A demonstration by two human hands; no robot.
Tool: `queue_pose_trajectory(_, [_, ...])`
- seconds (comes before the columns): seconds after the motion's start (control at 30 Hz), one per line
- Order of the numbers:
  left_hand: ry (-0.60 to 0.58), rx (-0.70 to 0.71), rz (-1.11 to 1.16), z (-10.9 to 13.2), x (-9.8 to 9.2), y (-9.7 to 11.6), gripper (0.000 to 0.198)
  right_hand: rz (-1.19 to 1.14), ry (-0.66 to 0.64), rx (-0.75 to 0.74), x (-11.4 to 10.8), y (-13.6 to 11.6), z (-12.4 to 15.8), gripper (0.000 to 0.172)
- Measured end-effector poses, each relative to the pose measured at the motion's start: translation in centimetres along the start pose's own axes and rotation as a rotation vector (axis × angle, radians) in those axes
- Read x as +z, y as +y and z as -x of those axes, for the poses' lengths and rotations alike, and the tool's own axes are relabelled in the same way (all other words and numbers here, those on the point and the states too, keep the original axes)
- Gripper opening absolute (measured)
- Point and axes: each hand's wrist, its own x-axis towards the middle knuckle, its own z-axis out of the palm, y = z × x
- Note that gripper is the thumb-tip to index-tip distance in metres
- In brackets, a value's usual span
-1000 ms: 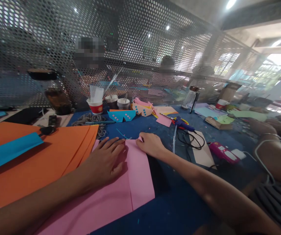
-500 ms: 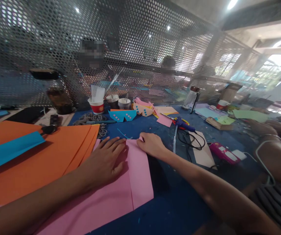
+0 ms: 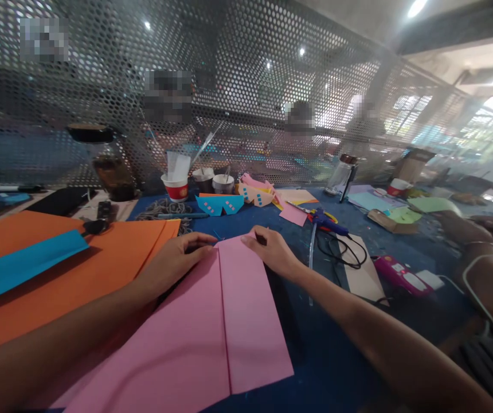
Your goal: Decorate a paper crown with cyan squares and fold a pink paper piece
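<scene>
A large pink paper sheet [image 3: 177,338] lies before me, with a strip along its right side folded over or laid on it. My left hand [image 3: 175,261] grips its far edge, thumb on top and fingers curled behind. At the far right corner my right hand [image 3: 274,249] pinches the same sheet between thumb and fingers. The far edge looks slightly lifted off the table. Orange paper sheets [image 3: 117,258] lie to the left, partly under my left forearm, with a folded blue paper strip [image 3: 27,267] on top.
A blue glue gun [image 3: 328,222] with a black cord lies right of my hands. Beyond are a blue paper mask [image 3: 219,205], a red paper cup [image 3: 175,188], grey string [image 3: 156,209] and a perforated metal screen [image 3: 238,74]. At right, another person's arm [image 3: 481,275] reaches in near a magenta device [image 3: 401,275].
My left hand has gone from lying flat on the pink sheet to gripping its far edge. The sheet's near right corner has shifted right and towards me. The view has turned slightly left.
</scene>
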Motion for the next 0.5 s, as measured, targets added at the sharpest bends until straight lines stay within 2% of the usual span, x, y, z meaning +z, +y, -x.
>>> queue_pose_trajectory(0.13, [-0.007,-0.043,0.138,-0.47,0.00,-0.57,0.047,-0.100,-0.045,-0.005,0.06,-0.24,0.31,0.047])
queue_pose_trajectory(0.5, [-0.057,-0.038,0.169,-0.83,0.01,-0.80,0.039,-0.149,-0.029,-0.060,0.05,-0.40,0.38,0.046])
